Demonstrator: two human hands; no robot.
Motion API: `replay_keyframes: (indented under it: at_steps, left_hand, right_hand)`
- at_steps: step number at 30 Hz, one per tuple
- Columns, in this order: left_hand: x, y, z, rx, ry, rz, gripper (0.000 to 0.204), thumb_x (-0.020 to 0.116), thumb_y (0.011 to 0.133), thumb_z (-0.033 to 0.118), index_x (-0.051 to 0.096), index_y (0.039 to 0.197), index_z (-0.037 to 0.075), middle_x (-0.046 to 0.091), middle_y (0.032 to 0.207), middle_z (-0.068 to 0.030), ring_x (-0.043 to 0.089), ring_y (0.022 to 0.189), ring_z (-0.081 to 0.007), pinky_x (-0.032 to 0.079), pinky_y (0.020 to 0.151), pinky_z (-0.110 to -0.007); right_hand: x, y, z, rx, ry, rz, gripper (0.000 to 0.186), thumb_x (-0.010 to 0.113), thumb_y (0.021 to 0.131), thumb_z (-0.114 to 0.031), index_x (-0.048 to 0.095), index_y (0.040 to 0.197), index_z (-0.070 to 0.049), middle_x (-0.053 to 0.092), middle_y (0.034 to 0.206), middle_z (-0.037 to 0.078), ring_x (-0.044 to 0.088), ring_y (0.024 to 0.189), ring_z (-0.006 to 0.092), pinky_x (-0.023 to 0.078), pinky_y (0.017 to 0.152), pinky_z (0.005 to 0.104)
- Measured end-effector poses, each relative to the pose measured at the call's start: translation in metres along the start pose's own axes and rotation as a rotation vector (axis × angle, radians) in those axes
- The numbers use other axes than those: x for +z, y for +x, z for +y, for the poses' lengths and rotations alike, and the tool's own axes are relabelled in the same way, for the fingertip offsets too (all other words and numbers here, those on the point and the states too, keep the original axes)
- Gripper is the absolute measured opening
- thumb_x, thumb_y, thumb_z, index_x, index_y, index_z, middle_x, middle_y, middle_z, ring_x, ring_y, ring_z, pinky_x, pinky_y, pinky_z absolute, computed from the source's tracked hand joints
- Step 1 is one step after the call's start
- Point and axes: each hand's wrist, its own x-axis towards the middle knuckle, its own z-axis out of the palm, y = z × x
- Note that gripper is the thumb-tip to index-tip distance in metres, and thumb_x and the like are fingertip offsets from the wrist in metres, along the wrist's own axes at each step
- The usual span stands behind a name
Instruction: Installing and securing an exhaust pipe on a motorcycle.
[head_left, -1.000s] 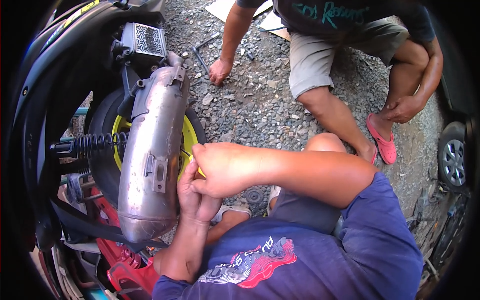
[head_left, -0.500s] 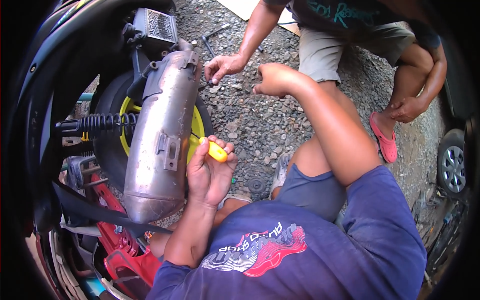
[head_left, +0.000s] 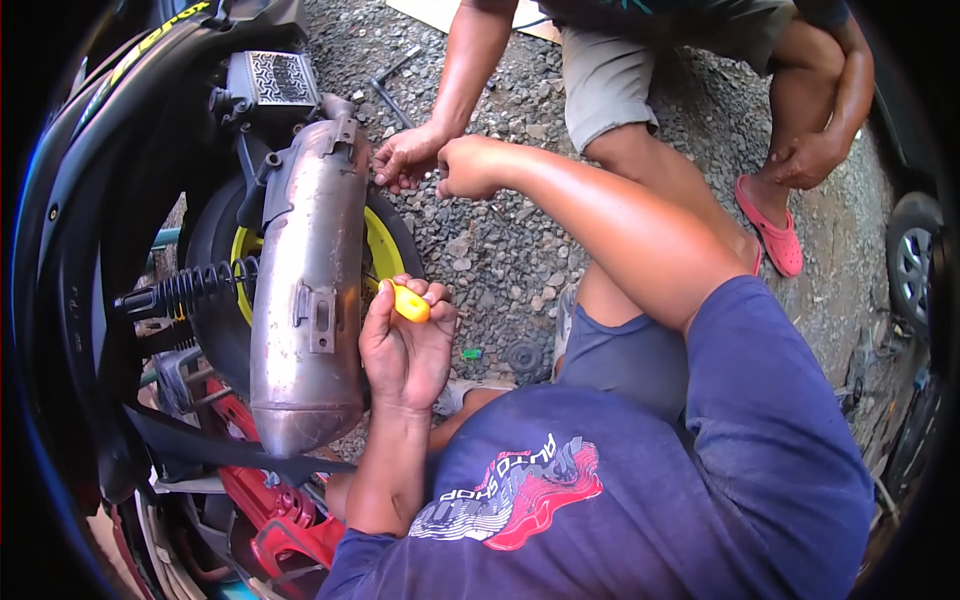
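My left hand (head_left: 408, 340) is closed around a yellow-handled screwdriver (head_left: 411, 304), beside a scuffed silver muffler (head_left: 305, 260) and the yellow-rimmed wheel (head_left: 385, 250) behind it. My right hand (head_left: 470, 167) is raised near the muffler's upper end, fingers curled; whatever it holds, if anything, is hidden. A co-worker's hand (head_left: 405, 155) reaches in just left of mine, fingers bent near the muffler's side. A finned box with patterned cover (head_left: 280, 80) sits above the muffler, and a black coiled shock absorber (head_left: 185, 295) lies left of it.
The co-worker in grey shorts (head_left: 605, 95) and pink clogs (head_left: 770, 240) is at the upper right. On the gravel (head_left: 510, 260) lie an L-shaped wrench (head_left: 391, 99) and a small green piece (head_left: 472, 354). Red parts (head_left: 290, 540) are at lower left, a car wheel (head_left: 910, 265) at far right.
My right hand left the left one and moved up beside the co-worker's hand, uncovering the yellow handle in my left hand. The co-worker's hand rose from the ground and shifted toward the muffler.
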Motion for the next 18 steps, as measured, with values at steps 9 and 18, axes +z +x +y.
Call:
replay_keyframes:
  at_steps: [9, 18]
  left_hand:
    - [-0.004, 0.001, 0.0, -0.014, 0.01, -0.023, 0.02, 0.06, 0.112, 0.024, 0.065, 0.113, 0.004, 0.067, 0.105, -0.0089, 0.057, 0.101, -0.0228, 0.053, 0.09, -0.036]
    - [-0.002, 0.007, -0.007, -0.04, 0.006, -0.025, 0.02, 0.061, 0.111, 0.023, 0.065, 0.113, 0.004, 0.067, 0.104, -0.0094, 0.057, 0.101, -0.0232, 0.053, 0.089, -0.035]
  right_hand:
    - [-0.011, 0.045, 0.006, -0.151, 0.278, -0.327, 0.034, 0.068, 0.101, -0.039, 0.073, 0.109, -0.007, 0.077, 0.093, 0.01, 0.073, 0.081, 0.0236, 0.06, 0.076, 0.0393]
    - [-0.001, 0.045, -0.002, -0.291, 0.499, -0.589, 0.032, 0.059, 0.107, -0.039, 0.072, 0.108, -0.01, 0.075, 0.092, 0.005, 0.07, 0.078, 0.02, 0.059, 0.074, 0.0367]
